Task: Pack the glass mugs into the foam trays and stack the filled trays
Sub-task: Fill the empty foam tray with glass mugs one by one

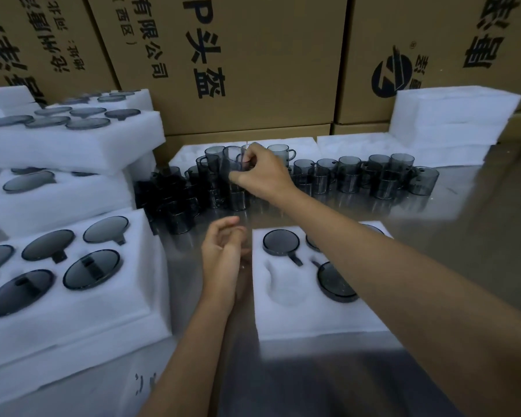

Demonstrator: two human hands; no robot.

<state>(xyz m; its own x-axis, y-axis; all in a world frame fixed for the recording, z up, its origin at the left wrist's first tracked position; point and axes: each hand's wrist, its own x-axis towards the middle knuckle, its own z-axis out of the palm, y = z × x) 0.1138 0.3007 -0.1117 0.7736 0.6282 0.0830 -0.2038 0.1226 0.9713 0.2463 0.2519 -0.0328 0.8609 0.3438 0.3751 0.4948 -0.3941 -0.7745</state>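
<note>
Two mugs sit mouth-down in the foam tray nearest me, their round bases up: one at the far left with its handle pointing toward me and right, another nearer with its handle pointing away and left; a third is mostly hidden under my right forearm, and the near-left pocket holds nothing. My left hand hovers just left of this tray above the steel table, fingers loosely curled, holding nothing. Further left, a filled tray shows five upturned mugs, with more filled trays stacked behind it. Past that, my right hand reaches into the crowd of loose mugs standing upright on the table, some stacked two high. Its fingers pinch the rim of one upright mug, which stands just left of and under my fingertips. Empty foam trays and cardboard boxes stand at the back.
</note>
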